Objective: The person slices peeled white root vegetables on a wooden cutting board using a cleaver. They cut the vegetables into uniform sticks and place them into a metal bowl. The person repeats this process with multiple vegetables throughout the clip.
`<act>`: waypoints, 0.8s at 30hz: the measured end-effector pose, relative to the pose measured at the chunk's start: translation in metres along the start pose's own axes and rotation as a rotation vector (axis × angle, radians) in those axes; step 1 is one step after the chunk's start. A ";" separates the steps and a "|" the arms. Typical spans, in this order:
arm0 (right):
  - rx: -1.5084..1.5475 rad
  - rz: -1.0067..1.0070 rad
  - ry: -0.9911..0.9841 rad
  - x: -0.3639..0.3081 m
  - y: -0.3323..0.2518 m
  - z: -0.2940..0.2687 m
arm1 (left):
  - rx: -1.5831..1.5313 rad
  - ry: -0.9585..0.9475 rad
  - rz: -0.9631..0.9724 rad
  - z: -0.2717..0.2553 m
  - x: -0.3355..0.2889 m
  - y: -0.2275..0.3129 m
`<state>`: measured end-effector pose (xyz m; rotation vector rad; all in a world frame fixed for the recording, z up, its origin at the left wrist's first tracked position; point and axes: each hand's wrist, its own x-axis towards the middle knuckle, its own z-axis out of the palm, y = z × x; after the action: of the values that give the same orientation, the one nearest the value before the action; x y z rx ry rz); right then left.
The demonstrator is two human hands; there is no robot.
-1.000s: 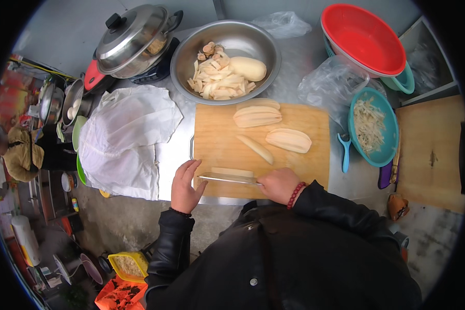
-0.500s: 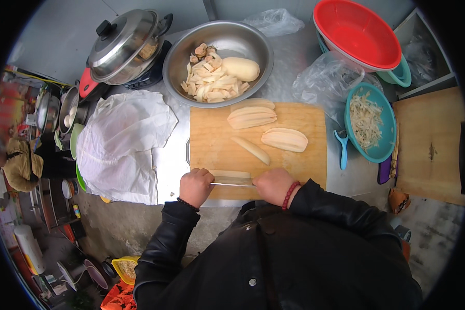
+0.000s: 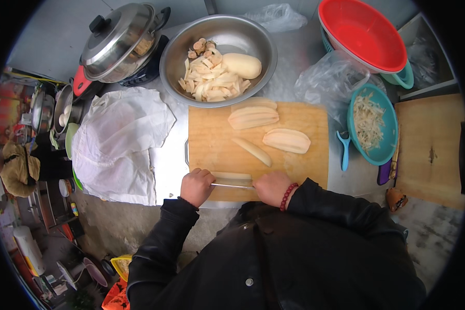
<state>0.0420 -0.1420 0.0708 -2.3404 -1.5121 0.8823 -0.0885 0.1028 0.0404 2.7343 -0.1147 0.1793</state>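
Observation:
Near the front edge of the wooden cutting board (image 3: 305,119), a knife (image 3: 233,185) spans between my two hands. My right hand (image 3: 273,187) is closed round its handle end, the handle itself hidden. At the other end of the blade, my left hand (image 3: 197,187) has its fingers curled over the tip. A pale lotus root piece (image 3: 231,176) lies right against the blade. Farther up the board rest lengthwise-cut lotus root pieces (image 3: 253,118), another cut half (image 3: 287,140) and a narrow slice (image 3: 251,151).
Behind the board stands a steel bowl (image 3: 168,77) with lotus root strips and a whole root. To the right are a blue peeler (image 3: 344,150), a teal bowl (image 3: 352,124) of shreds and a red basin (image 3: 364,33). White cloth (image 3: 121,139) and a lidded pot (image 3: 120,41) are left.
My view has shifted slightly. Both hands and the knife keep nearly the same place on the board, and the lotus root pieces have not visibly moved.

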 end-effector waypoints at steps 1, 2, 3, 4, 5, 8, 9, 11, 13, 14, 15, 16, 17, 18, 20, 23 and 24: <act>0.002 0.007 -0.005 0.002 0.001 0.001 | -0.011 0.002 0.010 0.001 0.002 -0.002; 0.003 0.000 0.004 0.005 0.007 0.001 | 0.009 -0.002 0.013 0.002 0.006 -0.005; 0.012 -0.005 0.005 0.003 0.008 0.003 | 0.020 -0.018 0.015 0.002 0.004 -0.003; 0.026 -0.009 0.003 0.000 0.008 0.005 | 0.030 -0.040 0.017 0.002 0.003 -0.002; 0.037 -0.007 0.026 -0.001 0.009 0.006 | 0.027 -0.041 0.017 0.002 0.005 -0.002; 0.070 0.000 0.073 -0.004 0.010 0.009 | 0.047 -0.055 0.021 -0.002 0.007 0.000; 0.082 0.011 0.073 -0.007 0.010 0.009 | 0.068 -0.066 0.026 -0.003 0.009 0.002; 0.098 0.041 0.066 -0.009 0.011 0.010 | 0.050 -0.089 0.007 -0.007 0.010 0.005; 0.113 0.075 0.065 -0.008 0.011 0.011 | -0.023 -0.119 -0.049 -0.011 0.007 0.008; 0.103 0.062 0.071 -0.008 0.012 0.011 | -0.071 -0.035 -0.094 -0.013 0.005 0.008; 0.100 0.050 0.082 -0.009 0.013 0.011 | -0.122 0.040 -0.147 -0.014 -0.001 0.009; 0.096 0.046 0.082 -0.010 0.013 0.012 | -0.171 0.113 -0.218 -0.013 -0.007 0.010; 0.102 0.031 0.109 -0.012 0.014 0.012 | -0.191 0.160 -0.261 -0.014 -0.013 0.007; 0.108 0.024 0.125 -0.014 0.014 0.013 | -0.211 0.218 -0.387 -0.012 -0.019 0.006; 0.132 0.016 0.170 -0.018 0.014 0.013 | -0.260 0.182 -0.627 -0.005 -0.033 0.007; 0.199 0.028 0.269 -0.024 0.013 0.012 | -0.276 0.088 -0.657 0.007 -0.043 0.008; 0.230 0.044 0.310 -0.027 0.013 0.011 | -0.247 0.116 -0.523 0.011 -0.043 0.008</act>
<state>0.0370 -0.1733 0.0654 -2.2253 -1.1747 0.6274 -0.1307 0.0932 0.0278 2.4040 0.5657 0.1607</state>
